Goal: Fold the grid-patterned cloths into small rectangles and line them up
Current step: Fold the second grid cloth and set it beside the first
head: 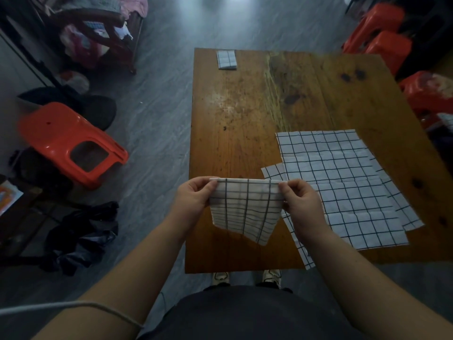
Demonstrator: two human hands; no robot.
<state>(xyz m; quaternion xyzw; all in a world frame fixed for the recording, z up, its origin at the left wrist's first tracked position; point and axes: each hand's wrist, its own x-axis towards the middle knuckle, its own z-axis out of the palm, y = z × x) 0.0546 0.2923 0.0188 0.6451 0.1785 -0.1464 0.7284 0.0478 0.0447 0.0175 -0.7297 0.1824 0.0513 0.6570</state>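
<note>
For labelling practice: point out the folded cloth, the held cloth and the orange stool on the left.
folded cloth [227, 60]: head view, top face.
held cloth [245, 209]: head view, middle.
orange stool [56, 131]: head view, upper face.

Worn wooden table [245, 119] on grey streaked floor [159, 94], orange plastic stools [61, 133] around, cluttered dark chair [98, 28] beyond.

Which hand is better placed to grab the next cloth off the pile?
Likely the right hand: it sits over the near edge of the pile, while the left hand is beyond the held cloth.
</note>
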